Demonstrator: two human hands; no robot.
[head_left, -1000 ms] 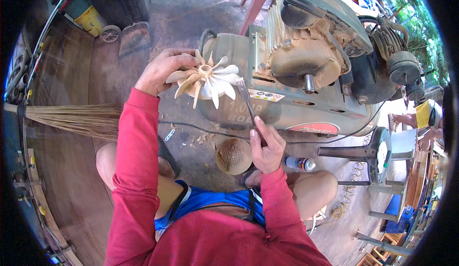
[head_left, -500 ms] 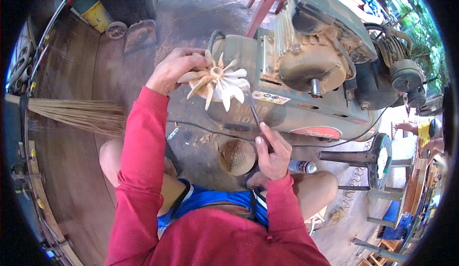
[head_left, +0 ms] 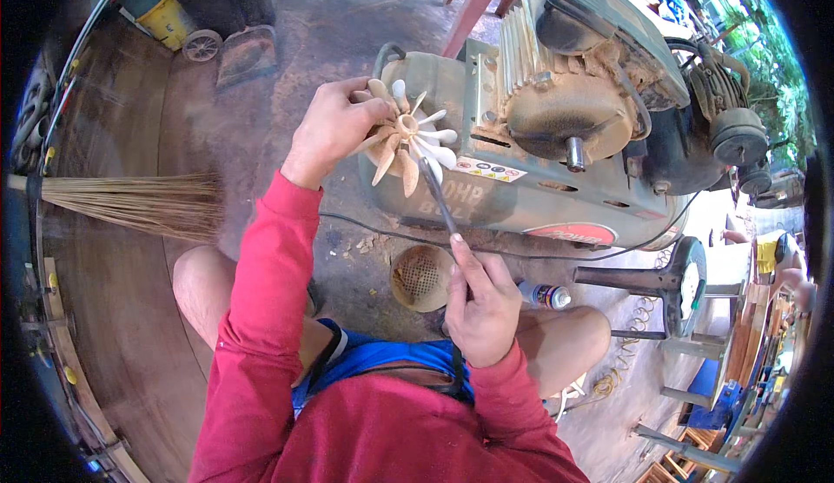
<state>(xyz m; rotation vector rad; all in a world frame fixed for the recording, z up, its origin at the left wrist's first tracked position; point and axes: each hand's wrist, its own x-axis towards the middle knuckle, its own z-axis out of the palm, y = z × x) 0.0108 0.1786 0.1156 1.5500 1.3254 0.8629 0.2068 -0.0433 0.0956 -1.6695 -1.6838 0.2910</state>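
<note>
My left hand (head_left: 343, 127) grips the upper left blades of a pale cooling fan (head_left: 407, 127). Brown dirt coats the blades nearest that hand, while the right-hand blades look white. My right hand (head_left: 484, 305) is closed around a slim dark flat-tipped tool (head_left: 440, 198), whose tip touches or lies just over the lower blades; its handle end is hidden in my palm. Beyond the fan stands an air compressor with a dusty motor (head_left: 569, 114) and a bare shaft (head_left: 575, 155). A perforated fan cover (head_left: 423, 278) lies on the floor below my hands.
A spray can (head_left: 546, 295) lies by my right knee. The grey compressor tank (head_left: 521, 201) has a black cable (head_left: 391, 234) running before it. At left is a straw broom (head_left: 130, 205); at right, a black stand (head_left: 678, 283) and a coiled hose (head_left: 634, 344). Another person's hand (head_left: 790, 279) shows far right.
The fan has turned in my left hand and shifted slightly right. The tool's tip has moved left from the outer blade ends to nearer the hub, and my right hand has come lower.
</note>
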